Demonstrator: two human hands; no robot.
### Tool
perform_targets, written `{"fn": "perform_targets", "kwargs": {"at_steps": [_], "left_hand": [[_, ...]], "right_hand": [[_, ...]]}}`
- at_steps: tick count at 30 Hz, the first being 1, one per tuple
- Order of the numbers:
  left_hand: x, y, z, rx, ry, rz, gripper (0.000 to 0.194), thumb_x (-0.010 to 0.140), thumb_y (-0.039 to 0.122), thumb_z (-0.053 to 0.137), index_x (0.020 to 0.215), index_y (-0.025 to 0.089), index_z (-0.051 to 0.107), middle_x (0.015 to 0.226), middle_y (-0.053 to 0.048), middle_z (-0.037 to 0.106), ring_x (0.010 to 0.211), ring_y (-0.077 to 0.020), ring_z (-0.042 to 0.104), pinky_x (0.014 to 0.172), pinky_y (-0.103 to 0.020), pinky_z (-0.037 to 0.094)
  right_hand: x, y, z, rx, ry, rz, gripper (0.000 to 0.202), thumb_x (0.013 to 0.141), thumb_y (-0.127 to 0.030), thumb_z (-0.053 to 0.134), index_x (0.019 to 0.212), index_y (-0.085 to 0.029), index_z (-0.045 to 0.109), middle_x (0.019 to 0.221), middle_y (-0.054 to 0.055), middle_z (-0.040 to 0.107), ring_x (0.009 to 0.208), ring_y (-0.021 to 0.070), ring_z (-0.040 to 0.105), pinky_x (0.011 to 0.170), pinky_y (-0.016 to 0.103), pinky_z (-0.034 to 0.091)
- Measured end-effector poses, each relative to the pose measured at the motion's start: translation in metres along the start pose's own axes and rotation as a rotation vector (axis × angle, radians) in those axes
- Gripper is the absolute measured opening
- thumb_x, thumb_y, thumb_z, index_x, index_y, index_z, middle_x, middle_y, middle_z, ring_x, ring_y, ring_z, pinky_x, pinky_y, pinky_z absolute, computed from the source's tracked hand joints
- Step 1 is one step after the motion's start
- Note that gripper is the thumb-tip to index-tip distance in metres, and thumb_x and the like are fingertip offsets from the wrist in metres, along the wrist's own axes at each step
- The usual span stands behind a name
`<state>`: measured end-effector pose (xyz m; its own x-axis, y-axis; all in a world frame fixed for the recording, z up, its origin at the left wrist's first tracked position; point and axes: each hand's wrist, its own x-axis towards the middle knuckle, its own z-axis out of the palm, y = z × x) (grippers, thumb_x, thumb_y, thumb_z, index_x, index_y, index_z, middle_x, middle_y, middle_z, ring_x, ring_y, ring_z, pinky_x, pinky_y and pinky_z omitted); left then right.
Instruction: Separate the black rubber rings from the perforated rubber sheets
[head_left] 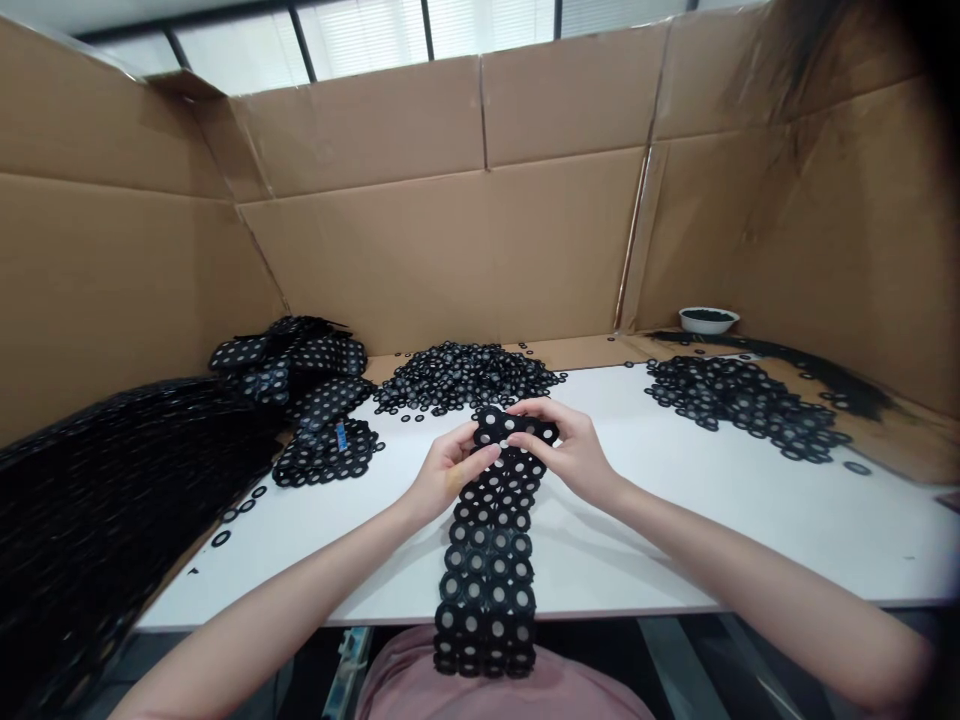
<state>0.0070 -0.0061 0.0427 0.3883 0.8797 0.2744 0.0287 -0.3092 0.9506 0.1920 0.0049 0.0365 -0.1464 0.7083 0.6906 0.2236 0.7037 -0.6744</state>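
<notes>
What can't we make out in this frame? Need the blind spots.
All in the head view:
- Some fingertips of the left hand and right hand: hidden by the dotted black strip and the hands themselves.
- Writing, if any, on the blue label: too small.
- Contents of the white bowl: dark, too small to identify.
- Far side of the black heap: cut off by the left edge.

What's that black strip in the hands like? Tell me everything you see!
The strip is black: joined rings with pale round centres, mostly four across, looking like rubber or plastic. The left hand and right hand hold its top end. It runs down over the white table and past the near edge, ending over a pink garment.
</notes>
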Motion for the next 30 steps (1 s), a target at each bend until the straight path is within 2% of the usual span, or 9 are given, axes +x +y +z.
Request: {"fn": "perform_targets", "kwargs": {"at_steps": [7, 13, 17, 23, 27, 30], "left_hand": [[-0.001, 0.002, -0.003, 0.066, -0.006, 0.056, 0.033, 0.082, 0.034, 0.062, 0.111, 0.019, 0.062, 0.109, -0.006, 0.065, 0.099, -0.0217, 0.058, 0.085, -0.030, 0.044], [-0.001, -0.008, -0.012, 0.223, 0.023, 0.046, 0.027, 0.083, 0.038, 0.059, 0.095, 0.014, 0.065, 0.088, -0.004, 0.065, 0.082, -0.0189, 0.055, 0.073, -0.028, 0.042], [-0.002, -0.013, -0.016, 0.280, 0.049, 0.059, 0.027, 0.083, 0.039, 0.058, 0.092, 0.014, 0.064, 0.082, -0.002, 0.063, 0.076, -0.0166, 0.053, 0.069, -0.026, 0.040], [-0.003, -0.011, -0.017, 0.333, 0.004, 0.084, 0.026, 0.084, 0.038, 0.056, 0.089, 0.015, 0.067, 0.080, -0.002, 0.066, 0.074, -0.0174, 0.054, 0.069, -0.027, 0.040], [-0.002, -0.011, -0.016, 0.374, -0.022, 0.098, 0.027, 0.084, 0.038, 0.056, 0.081, 0.014, 0.068, 0.071, -0.001, 0.065, 0.067, -0.0158, 0.053, 0.064, -0.025, 0.039], [0.000, -0.013, -0.016, 0.390, -0.042, 0.118, 0.026, 0.084, 0.037, 0.056, 0.087, 0.015, 0.069, 0.077, -0.002, 0.067, 0.070, -0.0164, 0.055, 0.065, -0.025, 0.041]], "right_hand": [[0.007, -0.003, 0.002, -0.067, -0.034, -0.109, 0.020, 0.081, -0.036, 0.064, 0.095, -0.023, 0.064, 0.091, 0.004, 0.067, 0.084, 0.0195, 0.061, 0.076, 0.034, 0.049], [0.018, -0.001, 0.009, -0.202, -0.075, -0.294, 0.017, 0.082, -0.032, 0.063, 0.095, -0.022, 0.065, 0.091, 0.006, 0.063, 0.089, 0.0206, 0.054, 0.080, 0.036, 0.045], [0.025, -0.001, 0.015, -0.263, -0.100, -0.336, 0.016, 0.083, -0.033, 0.063, 0.093, -0.022, 0.069, 0.085, 0.006, 0.063, 0.084, 0.0209, 0.051, 0.078, 0.038, 0.043], [0.027, 0.002, 0.016, -0.156, -0.247, -0.178, 0.016, 0.085, -0.030, 0.060, 0.080, -0.020, 0.070, 0.073, 0.004, 0.064, 0.077, 0.0184, 0.051, 0.072, 0.033, 0.040], [0.026, 0.006, 0.015, -0.030, -0.276, -0.040, 0.021, 0.086, -0.027, 0.056, 0.071, -0.018, 0.068, 0.072, 0.003, 0.065, 0.075, 0.0173, 0.055, 0.071, 0.032, 0.040], [0.027, 0.006, 0.015, 0.003, -0.282, -0.004, 0.027, 0.088, -0.026, 0.052, 0.067, -0.017, 0.066, 0.071, 0.003, 0.065, 0.072, 0.0168, 0.056, 0.069, 0.031, 0.040]]}}
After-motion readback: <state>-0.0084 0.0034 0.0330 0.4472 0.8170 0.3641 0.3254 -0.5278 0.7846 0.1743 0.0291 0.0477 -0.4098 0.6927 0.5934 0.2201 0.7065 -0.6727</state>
